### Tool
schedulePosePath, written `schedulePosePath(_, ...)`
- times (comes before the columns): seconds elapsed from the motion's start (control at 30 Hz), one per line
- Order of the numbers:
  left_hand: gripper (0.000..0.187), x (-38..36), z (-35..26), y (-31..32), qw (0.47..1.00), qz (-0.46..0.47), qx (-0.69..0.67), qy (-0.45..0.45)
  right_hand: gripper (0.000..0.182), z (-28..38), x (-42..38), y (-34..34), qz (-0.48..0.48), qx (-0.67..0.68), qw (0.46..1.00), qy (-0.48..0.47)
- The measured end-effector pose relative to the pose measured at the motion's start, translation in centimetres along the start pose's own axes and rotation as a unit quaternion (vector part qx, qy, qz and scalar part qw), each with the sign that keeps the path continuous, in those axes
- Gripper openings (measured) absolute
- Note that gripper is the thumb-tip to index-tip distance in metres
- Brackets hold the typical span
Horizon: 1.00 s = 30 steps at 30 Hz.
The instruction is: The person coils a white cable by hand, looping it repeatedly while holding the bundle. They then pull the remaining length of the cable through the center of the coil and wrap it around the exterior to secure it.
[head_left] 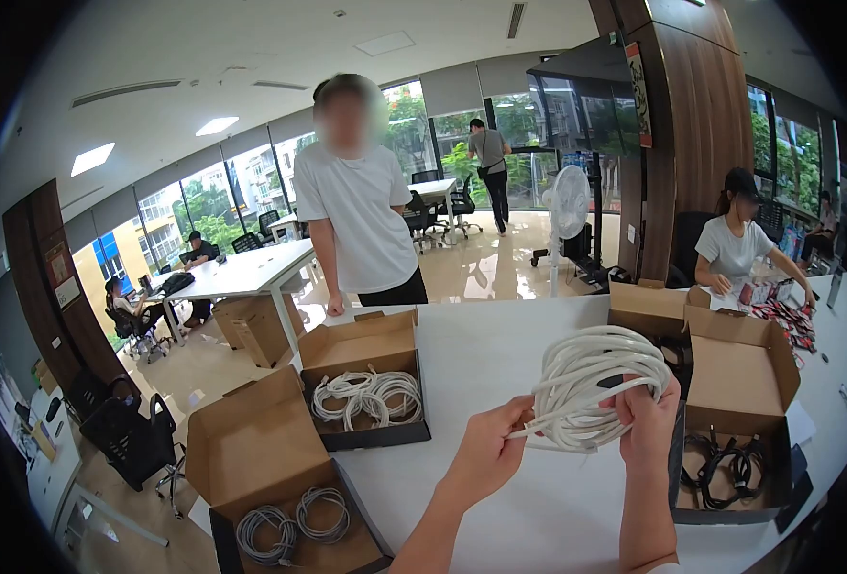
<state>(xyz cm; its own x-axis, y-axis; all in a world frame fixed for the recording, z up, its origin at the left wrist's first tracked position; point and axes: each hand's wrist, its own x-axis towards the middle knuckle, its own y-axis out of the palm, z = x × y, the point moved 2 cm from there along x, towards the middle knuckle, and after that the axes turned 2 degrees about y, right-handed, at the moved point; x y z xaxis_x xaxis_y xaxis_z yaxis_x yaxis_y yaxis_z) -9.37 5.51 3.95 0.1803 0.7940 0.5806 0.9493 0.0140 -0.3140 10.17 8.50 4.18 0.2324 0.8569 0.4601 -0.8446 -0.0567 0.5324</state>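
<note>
cable coil (595, 383) above table (500, 344), boxes (361, 378) left, box (734, 421) right

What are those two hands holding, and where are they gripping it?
A coil of white cable. The right hand grips through the loops at the coil's right side; the left hand pinches its loose end.

The right hand (648, 421) hides part of the white cable coil (591, 383).

Daylight floods in through the tall windows (251, 182) at the back, and ceiling panels (93, 158) add soft light. The floor (500, 263) shows glare. Fisheye distortion bends the edges, dark vignetting fills the corners, and shadows are faint.
</note>
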Motion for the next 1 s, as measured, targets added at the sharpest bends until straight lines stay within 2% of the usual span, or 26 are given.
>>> schedulePosePath(0.1,0.034,0.2,0.3,0.1,0.994,-0.045,0.075,0.071,0.013,0.3,-1.1,0.0,0.001,0.006,0.999,0.039)
schedulePosePath(0.17,0.035,0.8,0.7,0.0,0.986,-0.074,0.103,0.109,0.012,0.6,0.0,1.0,0.023,0.022,0.999,0.009)
schedulePosePath(0.2,0.035,0.5,0.8,0.3,0.984,-0.088,0.108,0.115,0.012,0.5,-0.2,0.8,0.035,0.019,0.999,-0.004)
schedulePosePath(0.3,0.039,0.2,1.0,-0.1,0.984,-0.047,0.143,0.096,0.010,0.4,-0.9,0.6,0.030,-0.004,0.999,-0.019)
schedulePosePath(0.4,0.041,-0.3,0.8,0.2,0.984,-0.067,0.139,0.092,0.009,0.3,-1.3,0.3,0.037,-0.011,0.999,-0.030)
schedulePosePath(0.5,0.039,-0.5,-0.2,0.5,0.996,0.015,0.086,-0.005,0.012,0.4,-1.9,0.1,-0.004,-0.118,0.983,-0.138)
schedulePosePath(0.53,0.039,-0.7,0.3,0.7,0.997,0.046,0.039,-0.044,0.021,0.8,-2.2,0.2,0.001,-0.128,0.982,-0.136)
schedulePosePath(0.6,0.038,-0.9,1.1,0.9,0.986,0.107,-0.052,-0.116,0.026,0.1,-2.1,-0.8,-0.004,-0.195,0.963,-0.189)
schedulePosePath(0.73,0.045,-1.0,-0.1,0.4,0.977,0.148,-0.062,-0.141,0.035,-0.4,-2.3,-1.6,-0.037,-0.247,0.935,-0.252)
schedulePosePath(0.8,0.052,-1.3,0.4,0.7,0.967,0.171,-0.105,-0.156,0.032,-0.4,-2.7,-1.9,-0.052,-0.284,0.906,-0.308)
schedulePosePath(0.87,0.057,-1.3,0.2,1.5,0.921,0.191,-0.276,-0.197,0.032,-0.5,-3.1,-1.8,-0.085,-0.266,0.887,-0.368)
schedulePosePath(0.97,0.055,-1.4,-1.0,2.9,0.808,0.201,-0.500,-0.240,0.033,0.3,-3.3,-1.3,-0.073,-0.271,0.854,-0.438)
schedulePosePath(1.0,0.052,-1.5,-1.3,3.2,0.761,0.200,-0.565,-0.249,0.030,0.6,-3.1,-1.7,-0.070,-0.317,0.835,-0.444)
